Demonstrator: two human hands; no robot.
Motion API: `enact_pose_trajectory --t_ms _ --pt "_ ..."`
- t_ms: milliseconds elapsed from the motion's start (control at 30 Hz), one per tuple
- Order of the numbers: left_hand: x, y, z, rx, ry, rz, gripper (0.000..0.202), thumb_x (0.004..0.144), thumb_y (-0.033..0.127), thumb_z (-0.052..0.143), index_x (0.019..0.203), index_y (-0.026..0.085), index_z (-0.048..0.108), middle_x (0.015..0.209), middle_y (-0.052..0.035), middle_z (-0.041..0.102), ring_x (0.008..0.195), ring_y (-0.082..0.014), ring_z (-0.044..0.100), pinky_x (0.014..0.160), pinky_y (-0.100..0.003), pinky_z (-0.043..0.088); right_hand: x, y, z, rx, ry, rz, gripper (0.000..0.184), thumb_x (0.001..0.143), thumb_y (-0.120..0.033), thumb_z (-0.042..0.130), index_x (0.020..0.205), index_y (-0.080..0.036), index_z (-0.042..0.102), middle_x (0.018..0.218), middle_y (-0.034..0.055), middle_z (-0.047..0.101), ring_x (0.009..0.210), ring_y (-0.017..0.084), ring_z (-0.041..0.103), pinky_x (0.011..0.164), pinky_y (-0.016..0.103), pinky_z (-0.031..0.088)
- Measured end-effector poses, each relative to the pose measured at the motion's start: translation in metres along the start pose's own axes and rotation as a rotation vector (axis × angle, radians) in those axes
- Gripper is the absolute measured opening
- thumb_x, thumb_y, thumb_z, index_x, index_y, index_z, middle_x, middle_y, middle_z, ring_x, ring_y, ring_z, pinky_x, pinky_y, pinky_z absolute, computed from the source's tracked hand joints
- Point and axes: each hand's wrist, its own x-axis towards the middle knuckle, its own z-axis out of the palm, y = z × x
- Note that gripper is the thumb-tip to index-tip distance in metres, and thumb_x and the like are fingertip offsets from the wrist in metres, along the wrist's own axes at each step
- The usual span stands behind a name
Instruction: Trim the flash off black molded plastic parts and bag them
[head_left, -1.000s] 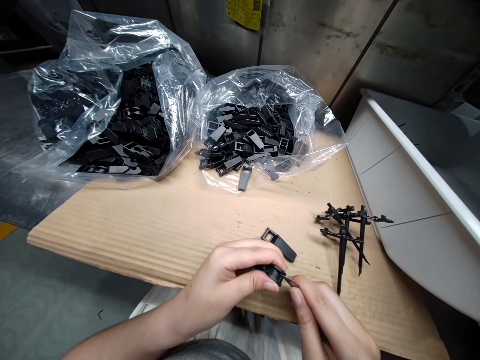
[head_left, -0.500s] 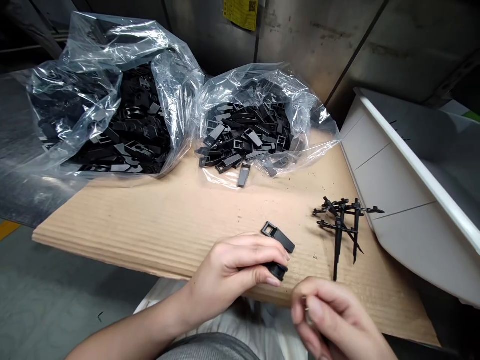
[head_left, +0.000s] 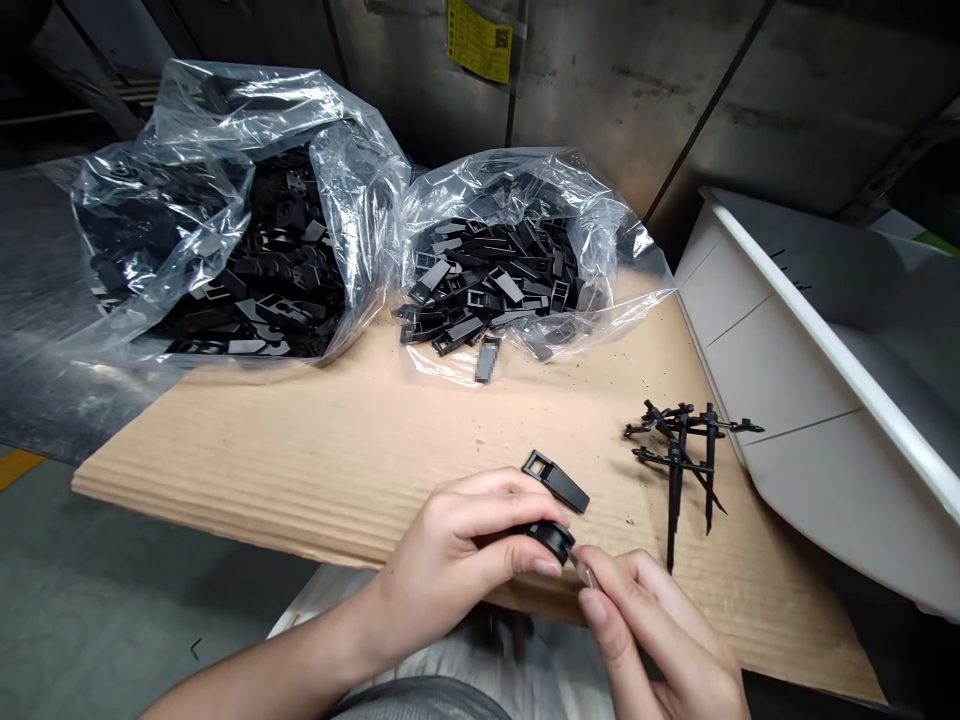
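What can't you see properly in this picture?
In the head view:
The black plastic piece in the left hand: partly hidden by the fingers.
The tiny shiny bit at the right hand: too small to name.
The yellow label: print too small to read.

- black plastic part (head_left: 551, 540) in left hand (head_left: 446, 565): fingers cover most of it, full shape hidden
- thin tip (head_left: 583, 568) at right hand's (head_left: 652, 630) fingertips: too small to tell what it is
- right hand: cut off by bottom edge, just below the fingers
- black spiked pieces (head_left: 679, 450) right of the fingers: tangled, hiding each other
- clear plastic bag (head_left: 360, 210) well beyond the fingers: film blurs contents
- yellow label (head_left: 480, 40) far beyond the fingers: print too small to read
- white bin (head_left: 787, 330) right of the fingers: cut off by right edge
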Motion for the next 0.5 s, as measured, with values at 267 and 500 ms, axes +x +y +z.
enact_pose_trajectory --t_ms 267,500 --pt "0.0004 -0.0008 -0.0017 0.003 -0.023 0.028 0.015 0.075 0.004 0.06 0.082 0.015 0.068 0.086 -0.0027 0.064 0.085 -0.016 0.058 0.079 -0.021 0.044 0.0023 0.0006 0.0022 -0.115 0.045 -0.078 0.018 0.08 -0.015 0.054 0.095 -0.02 0.062 0.065 0.0016 0.05 0.057 0.012 0.046 0.054 0.023 0.035" --pt "0.0008 0.0029 -0.0011 0.025 -0.021 -0.009 0.011 0.073 0.006 0.063 0.08 0.013 0.068 0.083 -0.0012 0.065 0.079 -0.0125 0.059 0.075 -0.015 0.044 0.0039 -0.0018 0.0022 -0.197 0.131 -0.133 0.015 0.077 -0.012 0.057 0.09 -0.018 0.063 0.066 0.0027 0.052 0.061 0.013 0.049 0.056 0.024 0.037"
